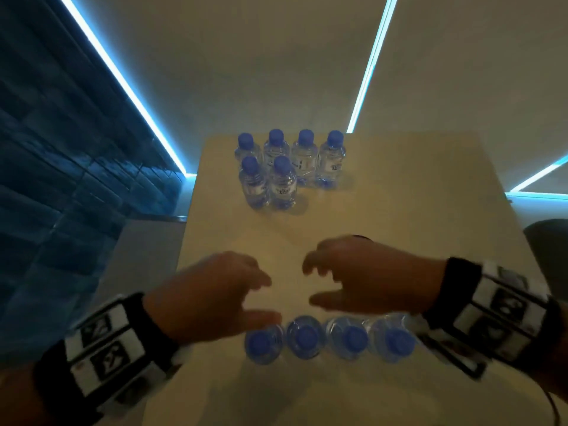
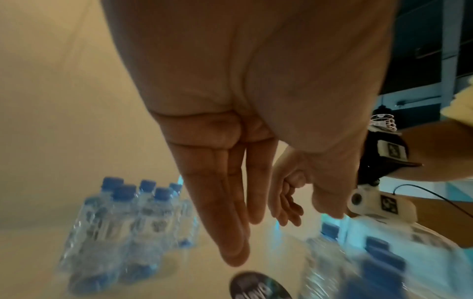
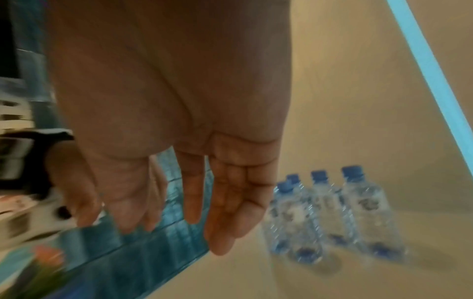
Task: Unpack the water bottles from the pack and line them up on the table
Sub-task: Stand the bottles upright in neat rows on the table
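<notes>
Six clear water bottles with blue caps (image 1: pixel 285 167) stand upright in a cluster at the far end of the beige table (image 1: pixel 399 210). Another row of bottles (image 1: pixel 330 338) stands near the front edge, seen from above. My left hand (image 1: pixel 267 299) and right hand (image 1: pixel 312 284) hover side by side just beyond that near row, each empty with fingers spread. The left wrist view shows straight fingers (image 2: pixel 225 212) pointing down, the far cluster (image 2: pixel 128 222) to their left and the near row (image 2: pixel 358 263) to their right. The right wrist view shows relaxed fingers (image 3: pixel 230 202) beside the far cluster (image 3: pixel 332 212).
A small dark round label (image 2: pixel 256 287) lies on the table under my hands. The table's left edge (image 1: pixel 184 241) drops to a floor with glowing blue strips (image 1: pixel 123 87). A dark rounded object (image 1: pixel 547 241) sits off the right edge.
</notes>
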Action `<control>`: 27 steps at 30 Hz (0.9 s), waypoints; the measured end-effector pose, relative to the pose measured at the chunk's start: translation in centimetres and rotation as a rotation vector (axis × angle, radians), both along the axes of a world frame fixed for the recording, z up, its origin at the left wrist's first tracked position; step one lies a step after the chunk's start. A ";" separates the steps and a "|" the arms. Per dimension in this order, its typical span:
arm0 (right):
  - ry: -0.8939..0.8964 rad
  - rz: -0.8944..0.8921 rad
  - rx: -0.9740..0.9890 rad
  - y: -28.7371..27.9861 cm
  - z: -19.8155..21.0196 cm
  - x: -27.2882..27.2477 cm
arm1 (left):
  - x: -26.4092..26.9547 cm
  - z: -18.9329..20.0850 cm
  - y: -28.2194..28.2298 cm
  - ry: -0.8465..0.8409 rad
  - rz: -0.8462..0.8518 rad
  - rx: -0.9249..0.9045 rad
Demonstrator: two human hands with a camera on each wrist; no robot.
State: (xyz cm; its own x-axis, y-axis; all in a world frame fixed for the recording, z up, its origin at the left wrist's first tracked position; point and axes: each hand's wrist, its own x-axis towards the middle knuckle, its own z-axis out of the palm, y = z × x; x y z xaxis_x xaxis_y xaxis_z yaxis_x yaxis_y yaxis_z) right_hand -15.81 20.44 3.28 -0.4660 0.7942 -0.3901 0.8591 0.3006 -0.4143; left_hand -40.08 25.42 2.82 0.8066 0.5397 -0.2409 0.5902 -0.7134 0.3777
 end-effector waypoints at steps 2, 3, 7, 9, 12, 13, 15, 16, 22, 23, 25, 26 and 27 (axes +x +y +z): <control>-0.039 0.112 -0.030 -3.7 -0.9 -1.7 | -0.1 -0.8 -3.6 0.146 -0.050 -0.110; -0.062 0.160 -0.031 -4.7 -1.7 -2.4 | -0.2 -1.3 -4.9 0.183 -0.053 -0.149; -0.068 0.255 0.078 -5.9 -4.3 -4.2 | -0.4 -3.7 -7.5 0.211 0.051 -0.191; -0.050 0.205 0.140 -5.6 -4.7 -4.3 | -0.5 -4.7 -7.6 0.175 0.125 -0.182; -0.007 0.080 0.112 -4.6 -4.6 -3.9 | -0.4 -5.0 -6.7 0.147 0.190 -0.158; 0.005 0.033 0.090 -4.1 -4.5 -3.6 | -0.2 -4.7 -5.9 0.155 0.203 -0.141; 0.035 -0.058 0.063 -2.9 -4.4 -2.2 | 0.4 -3.5 -4.1 0.161 0.213 -0.096; 0.050 -0.096 0.069 -2.4 -4.3 -1.4 | 0.8 -2.9 -3.0 0.150 0.212 -0.058; 0.048 -0.244 0.188 1.9 -1.0 4.0 | 5.6 0.0 3.4 0.062 0.190 0.111; 0.044 -0.269 0.203 2.8 -0.4 4.8 | 6.7 0.3 4.6 0.056 0.169 0.134; 0.009 -0.296 0.224 4.7 0.4 6.1 | 9.0 0.6 7.0 0.046 0.146 0.150; -0.012 -0.306 0.233 5.7 0.5 6.6 | 10.2 0.5 8.1 0.042 0.153 0.150; -0.029 -0.320 0.243 6.8 0.3 7.1 | 11.4 0.3 9.2 0.034 0.163 0.157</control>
